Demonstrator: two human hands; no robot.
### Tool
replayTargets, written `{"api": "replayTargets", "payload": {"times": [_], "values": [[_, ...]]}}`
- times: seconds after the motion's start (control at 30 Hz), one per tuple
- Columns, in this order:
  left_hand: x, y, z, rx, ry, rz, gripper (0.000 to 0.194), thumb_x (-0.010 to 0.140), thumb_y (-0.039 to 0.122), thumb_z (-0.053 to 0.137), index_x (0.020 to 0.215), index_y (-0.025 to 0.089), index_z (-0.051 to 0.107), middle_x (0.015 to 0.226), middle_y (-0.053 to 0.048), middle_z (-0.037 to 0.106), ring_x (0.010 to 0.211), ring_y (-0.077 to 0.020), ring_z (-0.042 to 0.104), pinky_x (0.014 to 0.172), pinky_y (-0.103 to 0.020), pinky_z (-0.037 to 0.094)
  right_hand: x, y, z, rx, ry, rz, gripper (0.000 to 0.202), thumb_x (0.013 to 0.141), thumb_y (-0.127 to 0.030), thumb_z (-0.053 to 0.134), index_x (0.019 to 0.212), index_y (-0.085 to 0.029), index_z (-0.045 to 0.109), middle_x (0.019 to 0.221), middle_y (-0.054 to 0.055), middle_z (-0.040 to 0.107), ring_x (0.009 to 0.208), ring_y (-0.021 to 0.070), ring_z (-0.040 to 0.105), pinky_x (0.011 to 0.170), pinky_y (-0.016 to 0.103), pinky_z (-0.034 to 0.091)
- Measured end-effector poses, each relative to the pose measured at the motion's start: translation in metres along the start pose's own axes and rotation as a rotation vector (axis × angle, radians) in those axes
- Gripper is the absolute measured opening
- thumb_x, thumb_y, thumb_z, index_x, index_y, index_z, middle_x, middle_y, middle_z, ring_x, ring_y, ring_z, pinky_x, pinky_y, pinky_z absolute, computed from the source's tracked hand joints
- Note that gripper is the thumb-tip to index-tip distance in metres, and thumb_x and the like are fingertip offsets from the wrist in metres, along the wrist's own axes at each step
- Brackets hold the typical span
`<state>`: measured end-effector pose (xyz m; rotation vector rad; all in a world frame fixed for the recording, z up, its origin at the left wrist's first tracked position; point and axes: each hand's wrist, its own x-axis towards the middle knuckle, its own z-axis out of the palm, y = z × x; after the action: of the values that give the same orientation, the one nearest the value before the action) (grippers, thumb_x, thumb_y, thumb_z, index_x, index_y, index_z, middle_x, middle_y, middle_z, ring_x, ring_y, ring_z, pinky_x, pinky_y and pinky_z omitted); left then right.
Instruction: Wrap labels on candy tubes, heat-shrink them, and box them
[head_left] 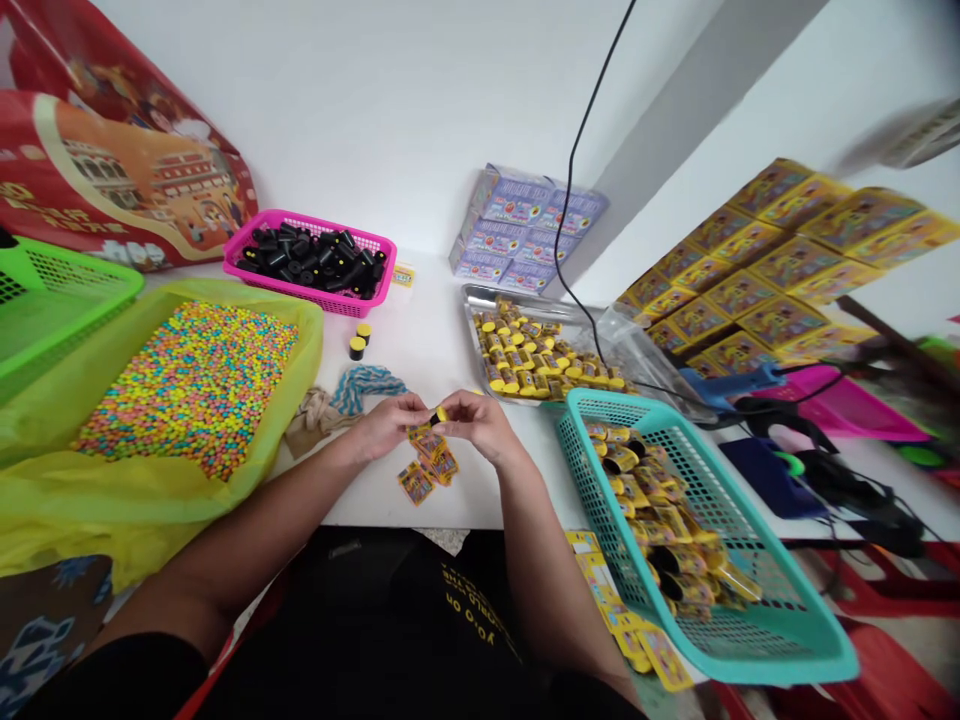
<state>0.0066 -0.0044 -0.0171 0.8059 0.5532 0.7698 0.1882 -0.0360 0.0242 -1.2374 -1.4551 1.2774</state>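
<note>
Over the front part of the white table, both hands meet at a small black canister with a yellow lid [438,415]. My right hand [481,425] pinches this canister between thumb and fingers. The fingers of my left hand [390,425] close on a small printed label [420,432] held against the canister's side. Just below the hands lie several loose orange-and-yellow printed labels [417,482]. A blue-and-white striped cloth [367,385] rests behind my left hand. Two more yellow-lidded black canisters [357,348] stand farther back.
Left are a yellow-lined tub of colourful candies [191,375] and a green basket [60,300]. A pink basket [311,300] of black canisters sits behind. Right are a metal tray [480,330], a teal basket [750,640] of labelled canisters, and stacked yellow boxes [750,270]. A black cable [574,150] hangs down.
</note>
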Motion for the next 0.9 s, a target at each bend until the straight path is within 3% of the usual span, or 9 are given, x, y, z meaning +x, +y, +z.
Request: {"api": "replayTargets", "payload": {"times": [0.17, 0.37, 0.57, 0.9], "values": [[0.001, -0.003, 0.001, -0.004, -0.002, -0.038, 0.042, 0.055, 0.041, 0.089, 0.067, 0.013, 0.059, 0.061, 0.000, 0.059, 0.056, -0.0133, 0.059, 0.060, -0.029, 0.050, -0.004, 0.014, 0.007, 0.081, 0.096, -0.031, 0.039, 0.050, -0.039, 0.091, 0.073, -0.019, 0.067, 0.066, -0.001, 0.065, 0.059, 0.0140, 0.055, 0.060, 0.029, 0.045], [-0.002, -0.003, 0.003, 0.014, 0.030, -0.030, 0.044, 0.058, 0.041, 0.088, 0.067, 0.015, 0.054, 0.061, 0.002, 0.056, 0.051, -0.0096, 0.054, 0.052, -0.024, 0.041, -0.010, 0.022, 0.020, -0.032, 0.160, -0.111, 0.035, 0.052, -0.037, 0.091, 0.073, -0.020, 0.068, 0.063, -0.003, 0.061, 0.056, 0.0122, 0.051, 0.056, 0.027, 0.042], [-0.003, -0.003, 0.006, -0.008, -0.019, -0.052, 0.046, 0.058, 0.044, 0.087, 0.069, 0.016, 0.052, 0.059, 0.002, 0.058, 0.049, -0.0104, 0.054, 0.050, -0.024, 0.040, -0.017, 0.018, 0.027, 0.166, 0.153, -0.111, 0.037, 0.056, -0.041, 0.089, 0.077, -0.021, 0.066, 0.066, -0.002, 0.064, 0.058, 0.0155, 0.059, 0.060, 0.031, 0.050], [-0.004, 0.000, 0.006, -0.038, -0.057, -0.085, 0.044, 0.057, 0.038, 0.089, 0.074, 0.013, 0.059, 0.068, -0.004, 0.065, 0.058, -0.0162, 0.065, 0.055, -0.026, 0.045, -0.020, 0.023, 0.020, 0.071, 0.259, -0.190, 0.034, 0.063, -0.046, 0.084, 0.082, -0.022, 0.069, 0.079, 0.001, 0.063, 0.070, 0.0161, 0.057, 0.064, 0.031, 0.049]]}}
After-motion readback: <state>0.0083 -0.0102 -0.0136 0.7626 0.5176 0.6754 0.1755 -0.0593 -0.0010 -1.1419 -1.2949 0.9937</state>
